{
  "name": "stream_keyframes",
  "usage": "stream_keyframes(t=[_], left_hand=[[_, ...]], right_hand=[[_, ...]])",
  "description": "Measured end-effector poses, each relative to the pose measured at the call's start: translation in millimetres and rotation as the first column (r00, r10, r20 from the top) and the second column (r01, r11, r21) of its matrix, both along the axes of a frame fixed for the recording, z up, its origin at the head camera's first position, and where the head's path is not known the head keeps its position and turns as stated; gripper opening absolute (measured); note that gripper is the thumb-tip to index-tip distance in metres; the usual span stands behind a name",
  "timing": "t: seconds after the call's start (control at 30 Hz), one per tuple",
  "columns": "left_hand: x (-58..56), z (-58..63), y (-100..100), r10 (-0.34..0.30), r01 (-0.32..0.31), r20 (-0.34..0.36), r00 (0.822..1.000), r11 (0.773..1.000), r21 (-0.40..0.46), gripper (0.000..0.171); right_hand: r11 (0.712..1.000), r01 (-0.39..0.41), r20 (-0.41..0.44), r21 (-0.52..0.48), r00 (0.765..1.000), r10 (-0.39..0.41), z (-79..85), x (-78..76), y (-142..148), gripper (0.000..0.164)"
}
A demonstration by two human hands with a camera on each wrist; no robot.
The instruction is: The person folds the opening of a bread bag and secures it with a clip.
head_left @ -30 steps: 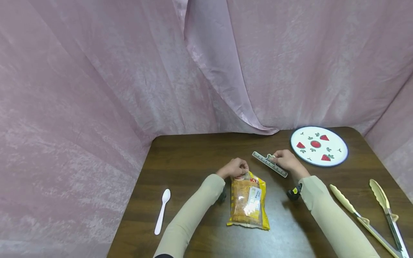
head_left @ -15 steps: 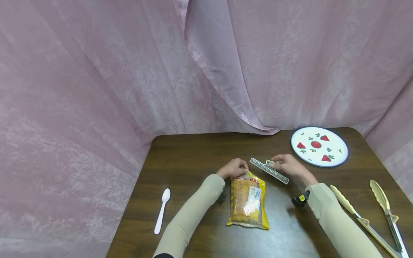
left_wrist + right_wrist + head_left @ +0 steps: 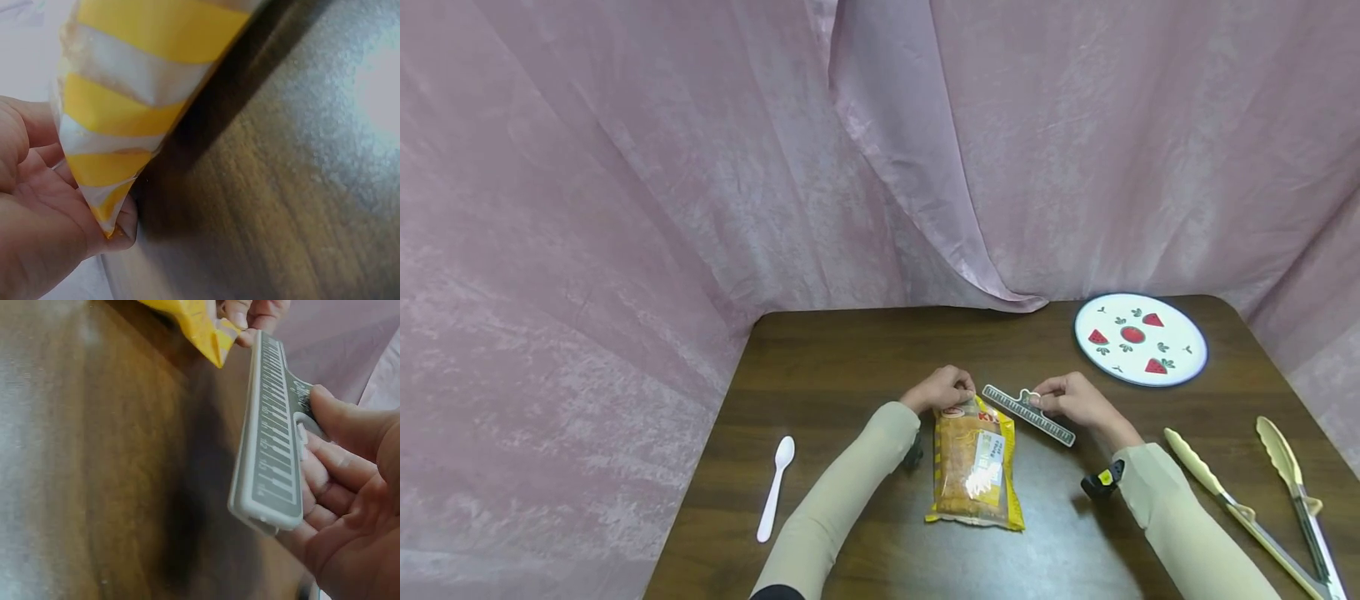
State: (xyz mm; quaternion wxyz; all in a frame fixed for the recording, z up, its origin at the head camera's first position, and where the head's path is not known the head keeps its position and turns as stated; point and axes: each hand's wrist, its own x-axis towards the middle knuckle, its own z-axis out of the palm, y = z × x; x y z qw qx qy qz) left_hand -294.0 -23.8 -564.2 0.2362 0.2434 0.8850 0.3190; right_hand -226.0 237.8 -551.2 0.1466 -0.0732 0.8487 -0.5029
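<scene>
A yellow and clear bag of bread [image 3: 958, 467] stands on the brown table, a white label on its front. My left hand [image 3: 940, 389] pinches its top edge; in the left wrist view the striped side of the bag [image 3: 125, 119] runs down by the curled fingers. Just right of the bag, my right hand [image 3: 1075, 402] grips a long clip [image 3: 1028, 414] by its handle, thumb on one side and fingers on the other. Piano-key markings cover the clip [image 3: 273, 431] in the right wrist view. Its near end reaches close to the bag's top corner.
A white plate [image 3: 1141, 339] with fruit pictures lies at the back right. Tongs [image 3: 1247, 512] lie spread at the right edge, and a white plastic spoon [image 3: 776, 489] lies at left. A pink curtain [image 3: 880, 167] hangs behind the table [image 3: 842, 350].
My right hand has brought the clip down toward the person, its near end now beside the bag's top corner. The left hand still pinches the bag in the same place.
</scene>
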Motion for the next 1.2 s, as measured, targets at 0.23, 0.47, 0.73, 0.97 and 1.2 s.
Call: stream_keyframes(t=[0.23,0.47,0.73,0.97,1.2], left_hand=[[-0.7,-0.7,0,0.003,-0.003,0.007,1.000,1.000,0.001,0.010],[-1.2,-1.5,-1,0.013,-0.013,0.029,1.000,1.000,0.022,0.010],[-0.5,-1.1,-2,0.030,-0.031,0.035,0.999,0.999,0.017,0.010],[-0.8,-1.6,-3,0.034,-0.034,0.036,0.999,0.999,0.015,0.010],[-1.3,-2.5,-2,0.026,-0.026,0.031,0.999,0.999,0.026,0.010]], right_hand=[[0.999,0.011,-0.021,-0.036,1.000,-0.011,-3.5,5.9,1,0.026],[0.992,0.067,0.039,-0.104,0.997,-0.064,-6.9,11.4,2,0.027],[0.986,0.100,0.108,-0.133,0.991,-0.085,-10.2,13.6,-2,0.027],[0.985,0.093,0.123,-0.145,0.990,-0.076,-16.9,13.3,-7,0.025],[0.988,0.121,0.131,-0.098,0.986,-0.108,-17.9,12.2,-14,0.025]])
